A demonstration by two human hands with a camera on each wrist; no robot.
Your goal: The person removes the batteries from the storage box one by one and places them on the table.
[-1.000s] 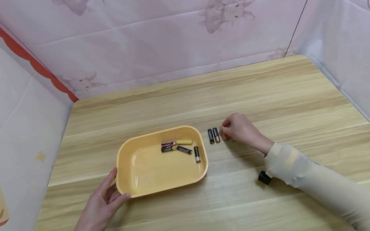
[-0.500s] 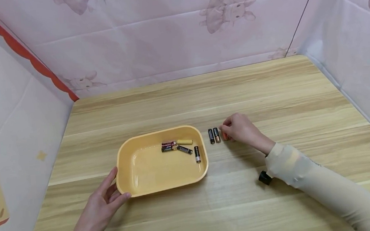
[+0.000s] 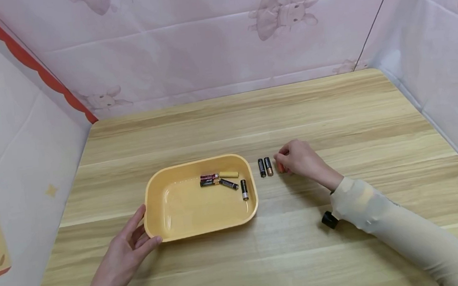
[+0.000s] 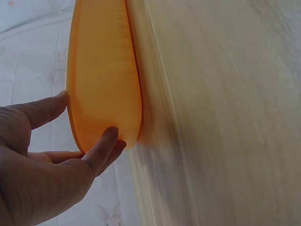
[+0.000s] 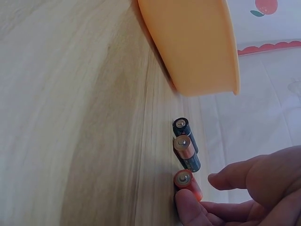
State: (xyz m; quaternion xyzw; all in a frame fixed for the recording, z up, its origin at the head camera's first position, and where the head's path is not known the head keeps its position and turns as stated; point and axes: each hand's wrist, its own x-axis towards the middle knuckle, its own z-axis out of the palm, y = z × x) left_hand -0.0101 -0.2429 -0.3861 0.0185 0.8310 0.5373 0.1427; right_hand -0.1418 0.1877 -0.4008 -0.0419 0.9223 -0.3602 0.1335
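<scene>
My left hand [image 3: 125,252] holds the near left corner of a yellow plastic tray [image 3: 200,232], thumb and fingers spread around its rim and side. Inside the tray lie several batteries, among them a yellow one [image 3: 229,174] and a black one [image 3: 244,190] at the right wall. Right of the tray, two dark batteries [image 3: 262,168] lie side by side on the table. Beside them is an orange battery [image 5: 184,180]. My right hand [image 3: 303,160] is at that battery; in the right wrist view one fingertip touches it while another digit stands apart from it.
The wood-grain table [image 3: 225,272] meets a pink printed backdrop [image 3: 211,48] at the back and pale printed sheets at both sides. A small black object [image 3: 329,220] shows beside the right sleeve [image 3: 390,222].
The right digit nearest the dark batteries sits slightly farther off the orange battery. The view has shifted a little; the tray, left hand and batteries otherwise keep their places.
</scene>
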